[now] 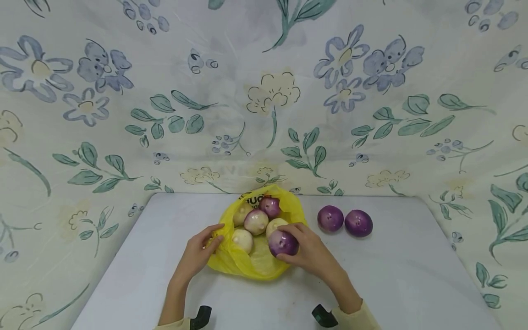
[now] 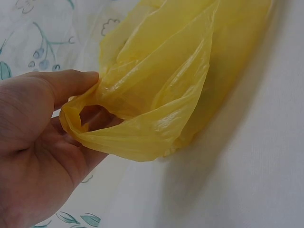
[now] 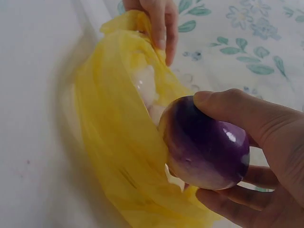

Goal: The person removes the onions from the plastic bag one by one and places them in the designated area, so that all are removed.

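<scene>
A yellow plastic bag (image 1: 264,270) lies with its mouth spread, several round glossy vegetables inside, white and purple-white, onion- or turnip-like. My left hand (image 1: 198,251) pinches the bag's left edge; the left wrist view shows a loop of the thin film (image 2: 142,137) between thumb and fingers. In my right hand (image 1: 310,247) is a round purple-and-white vegetable (image 1: 283,243), gripped between thumb and fingers over the bag's right side. The right wrist view shows this vegetable (image 3: 206,147) close up, its pale end toward the bag, hiding part of the opening.
Two round purple vegetables, one (image 1: 330,218) beside the other (image 1: 358,223), sit on the white table (image 1: 396,275) to the right of the bag. Behind the table hangs a flower-patterned cloth (image 1: 231,114). A dark device is strapped at each wrist.
</scene>
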Motion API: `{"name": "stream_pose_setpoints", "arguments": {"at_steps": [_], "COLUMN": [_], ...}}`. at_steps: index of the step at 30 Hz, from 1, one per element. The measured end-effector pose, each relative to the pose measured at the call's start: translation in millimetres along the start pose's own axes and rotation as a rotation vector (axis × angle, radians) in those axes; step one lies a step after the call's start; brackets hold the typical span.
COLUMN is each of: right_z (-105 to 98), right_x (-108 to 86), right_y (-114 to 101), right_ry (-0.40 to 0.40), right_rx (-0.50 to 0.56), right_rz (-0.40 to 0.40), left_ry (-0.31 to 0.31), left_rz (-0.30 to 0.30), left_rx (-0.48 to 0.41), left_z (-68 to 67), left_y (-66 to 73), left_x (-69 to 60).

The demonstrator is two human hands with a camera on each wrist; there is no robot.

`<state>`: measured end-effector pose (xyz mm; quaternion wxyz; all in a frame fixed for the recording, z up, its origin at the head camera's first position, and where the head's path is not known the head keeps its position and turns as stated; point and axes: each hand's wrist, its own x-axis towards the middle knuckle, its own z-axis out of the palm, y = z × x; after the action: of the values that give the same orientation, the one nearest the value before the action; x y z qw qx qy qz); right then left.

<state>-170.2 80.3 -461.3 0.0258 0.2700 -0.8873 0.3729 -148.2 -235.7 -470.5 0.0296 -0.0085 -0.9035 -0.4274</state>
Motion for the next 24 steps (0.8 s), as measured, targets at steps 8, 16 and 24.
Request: {"name": "stream_pose_setpoints", "arguments": {"at_steps": [8, 16, 24], "right_z": [-12.7, -24.4, -37.8], "right_x": [-5.3, -10.7, -16.4], "right_y": [15.4, 25.3, 38.1], "right_ry": [0.044, 0.073, 0.108], "right_rx": [-0.024, -0.051, -0.08], "right_rz": [0.036, 0.037, 0.024], "left_ry": [-0.001, 0.0, 0.0], "left_rz": [-0.004, -0.005, -0.005], "left_rx": [0.0, 0.003, 0.005], "left_z": [-0.6, 0.0, -0.1], "left_y": [0.1, -2.6, -3.7], "left_x": [-0.1, 0.5, 0.8]}}
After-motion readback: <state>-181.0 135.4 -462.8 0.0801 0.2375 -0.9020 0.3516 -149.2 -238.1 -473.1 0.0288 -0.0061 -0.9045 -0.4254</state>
